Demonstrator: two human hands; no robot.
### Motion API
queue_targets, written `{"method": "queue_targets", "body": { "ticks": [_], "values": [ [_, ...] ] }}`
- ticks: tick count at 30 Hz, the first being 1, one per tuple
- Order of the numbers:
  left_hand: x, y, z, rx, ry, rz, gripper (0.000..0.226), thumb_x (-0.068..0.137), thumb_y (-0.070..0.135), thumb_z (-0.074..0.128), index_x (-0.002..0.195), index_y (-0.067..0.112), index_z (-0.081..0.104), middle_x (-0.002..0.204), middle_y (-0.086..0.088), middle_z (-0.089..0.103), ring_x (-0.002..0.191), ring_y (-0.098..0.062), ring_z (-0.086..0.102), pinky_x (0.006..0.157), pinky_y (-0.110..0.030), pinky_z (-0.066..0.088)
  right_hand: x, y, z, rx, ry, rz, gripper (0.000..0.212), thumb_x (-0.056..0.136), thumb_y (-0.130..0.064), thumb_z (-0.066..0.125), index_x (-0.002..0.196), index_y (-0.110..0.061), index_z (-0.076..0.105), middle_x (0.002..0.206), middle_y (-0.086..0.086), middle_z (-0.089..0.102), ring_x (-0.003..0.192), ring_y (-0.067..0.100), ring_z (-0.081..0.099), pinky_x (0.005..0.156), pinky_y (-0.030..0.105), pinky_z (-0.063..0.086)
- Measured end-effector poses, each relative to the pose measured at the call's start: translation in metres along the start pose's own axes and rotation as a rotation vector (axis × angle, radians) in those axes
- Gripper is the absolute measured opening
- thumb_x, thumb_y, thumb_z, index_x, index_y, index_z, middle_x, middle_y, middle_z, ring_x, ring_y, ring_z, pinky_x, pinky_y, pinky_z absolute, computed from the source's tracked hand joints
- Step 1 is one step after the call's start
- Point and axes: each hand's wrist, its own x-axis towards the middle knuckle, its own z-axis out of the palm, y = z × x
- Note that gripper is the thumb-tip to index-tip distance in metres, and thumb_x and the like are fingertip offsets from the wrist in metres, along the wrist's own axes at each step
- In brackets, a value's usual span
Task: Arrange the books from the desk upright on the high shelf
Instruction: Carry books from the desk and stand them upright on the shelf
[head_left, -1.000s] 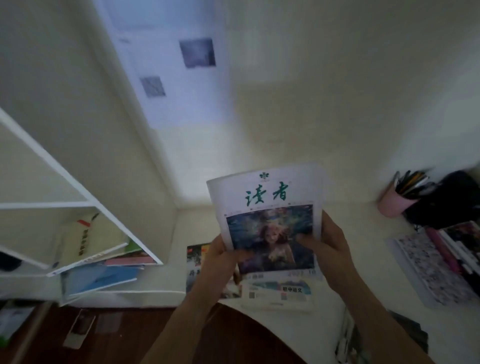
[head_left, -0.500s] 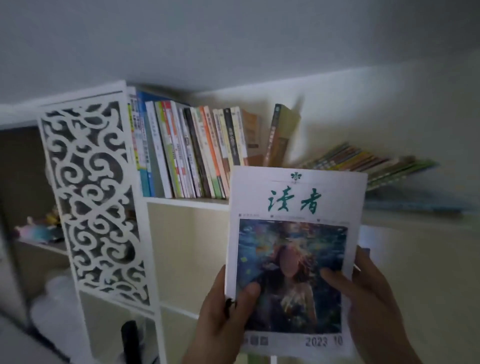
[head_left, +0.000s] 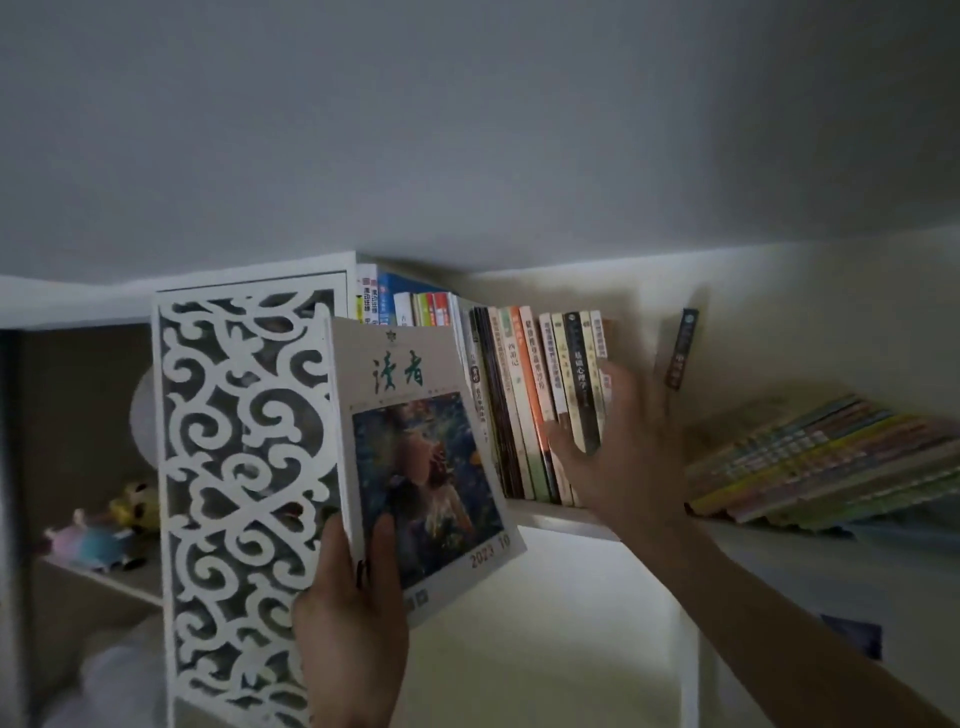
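Observation:
My left hand (head_left: 353, 613) grips the lower left corner of a white magazine (head_left: 410, 441) with green characters and a painted cover picture, holding it upright in front of the high shelf (head_left: 566, 517). A row of upright books (head_left: 524, 395) stands on that shelf. My right hand (head_left: 618, 447) reaches up to the right end of this row, fingers spread, thumb against the lower spines and palm around the last books. One dark book (head_left: 678, 348) leans alone just right of my hand. The desk is out of view.
A white carved fretwork panel (head_left: 234, 467) forms the shelf's left side. A slanted pile of thin colourful books (head_left: 826, 462) lies on the shelf at the right. Small toy figures (head_left: 104, 530) sit on a lower shelf at far left. The ceiling is close above.
My right hand has let go of the magazine and moved up to the right end of the book row. The left hand alone now holds the magazine, shifted left and turned slightly.

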Motion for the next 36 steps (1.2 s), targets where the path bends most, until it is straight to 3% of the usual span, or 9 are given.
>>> {"method": "queue_targets", "body": {
  "ticks": [3,6,9,16,21,26,30,33,36],
  "values": [
    [0.021,-0.012,0.008,0.020,0.041,0.084,0.015,0.096,0.018,0.070,0.103,0.007,0.066,0.057,0.005,0.055,0.039,-0.010,0.048,0.042,-0.016,0.035,0.027,-0.007,0.027,-0.194,0.032,-0.017,0.106,0.071,-0.067,0.074,0.153,-0.016,0.029,0.150,0.017,0.037,0.136,0.036,0.036,0.110,0.053,0.038],
    [0.030,-0.021,0.010,0.037,0.069,0.149,0.036,0.096,0.037,0.062,0.108,0.004,0.072,0.067,-0.011,0.070,0.043,-0.027,0.060,0.048,-0.021,0.045,0.036,-0.008,0.050,-0.274,-0.014,0.020,0.127,0.060,-0.077,0.074,0.159,-0.020,0.017,0.157,0.026,0.022,0.143,0.048,0.025,0.114,0.064,0.029],
    [0.031,-0.029,0.011,0.026,0.014,0.155,0.033,0.090,0.034,0.062,0.103,0.005,0.073,0.063,-0.008,0.066,0.040,-0.020,0.052,0.048,-0.016,0.039,0.035,-0.003,0.063,-0.278,-0.079,0.043,0.140,0.054,-0.078,0.078,0.161,-0.025,0.005,0.160,0.027,0.011,0.144,0.050,0.019,0.115,0.067,0.026],
    [0.036,-0.028,0.008,-0.046,-0.003,0.175,0.049,0.091,0.051,0.051,0.109,0.011,0.073,0.071,-0.004,0.072,0.047,-0.017,0.058,0.052,-0.015,0.041,0.035,0.008,0.064,-0.179,-0.029,0.020,0.131,0.056,-0.077,0.078,0.159,-0.035,0.008,0.149,0.024,0.026,0.127,0.043,0.040,0.097,0.060,0.049],
    [0.039,-0.035,0.006,0.001,0.016,0.205,0.051,0.089,0.048,0.052,0.102,0.005,0.075,0.063,-0.011,0.069,0.044,-0.028,0.061,0.054,-0.020,0.041,0.034,0.006,0.064,-0.162,-0.021,0.014,0.130,0.059,-0.074,0.080,0.159,-0.038,0.006,0.145,0.021,0.028,0.123,0.040,0.041,0.096,0.057,0.049],
    [0.044,-0.046,-0.001,0.053,0.068,0.185,0.051,0.087,0.049,0.053,0.095,0.003,0.075,0.053,-0.011,0.063,0.039,-0.028,0.056,0.052,-0.022,0.039,0.030,-0.002,0.073,-0.248,0.047,0.013,0.125,0.062,-0.065,0.078,0.161,-0.026,0.012,0.153,0.026,0.020,0.139,0.048,0.027,0.109,0.066,0.035],
    [0.051,-0.046,0.000,0.054,0.062,0.208,0.053,0.086,0.049,0.051,0.093,0.003,0.075,0.053,-0.009,0.063,0.039,-0.025,0.056,0.049,-0.018,0.036,0.033,-0.014,0.081,-0.299,0.105,0.001,0.132,0.058,-0.078,0.074,0.159,-0.012,0.022,0.160,0.032,0.014,0.148,0.051,0.015,0.120,0.064,0.016],
    [0.055,-0.044,0.005,0.042,0.064,0.236,0.050,0.087,0.045,0.052,0.094,0.002,0.075,0.057,-0.010,0.065,0.041,-0.018,0.052,0.070,-0.013,0.038,0.034,-0.024,0.086,-0.337,0.110,-0.012,0.131,0.060,-0.080,0.072,0.159,-0.008,0.024,0.164,0.032,0.007,0.152,0.050,0.007,0.121,0.064,0.009],
    [0.059,-0.041,0.008,-0.006,0.047,0.206,0.051,0.086,0.047,0.052,0.097,0.004,0.076,0.062,-0.008,0.069,0.048,-0.010,0.048,0.071,-0.010,0.037,0.036,-0.026,0.091,-0.355,0.111,-0.060,0.129,0.061,-0.079,0.071,0.160,-0.010,0.023,0.166,0.030,0.001,0.153,0.048,0.001,0.121,0.066,0.009]
  ]
}}
